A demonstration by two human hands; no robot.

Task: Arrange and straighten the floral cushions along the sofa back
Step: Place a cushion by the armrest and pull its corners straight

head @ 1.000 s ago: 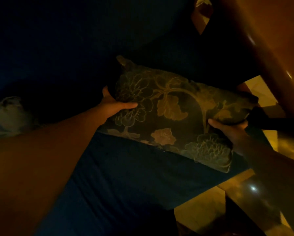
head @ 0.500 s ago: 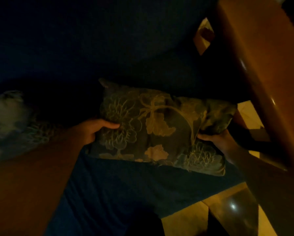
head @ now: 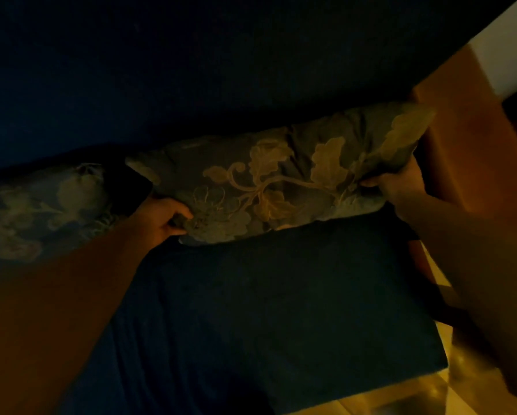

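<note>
Dim room, detail limited. Dark blue upholstered sofa [head: 281, 310]: its seat fills the lower frame and its back rises as a dark wall above. An orange-brown wooden piece [head: 467, 151], likely the armrest, stands at the right end. Against the back, at the seat's rear edge, stands the dark rectangular cushion with pale gold embroidered flowers and leaves [head: 278, 181], long side roughly level, right end raised slightly. A second floral cushion [head: 41, 205] lies just beside it on the left, with a dark gap between them. Judgement: the cushion is light and soft; the fabric puckers where gripped, so it will sag if held at one point. Best held at both short ends. Left hand [head: 164, 217] is clenched on the lower left corner. Right hand [head: 401, 187] pinches the right end, next to the wooden piece.
</note>
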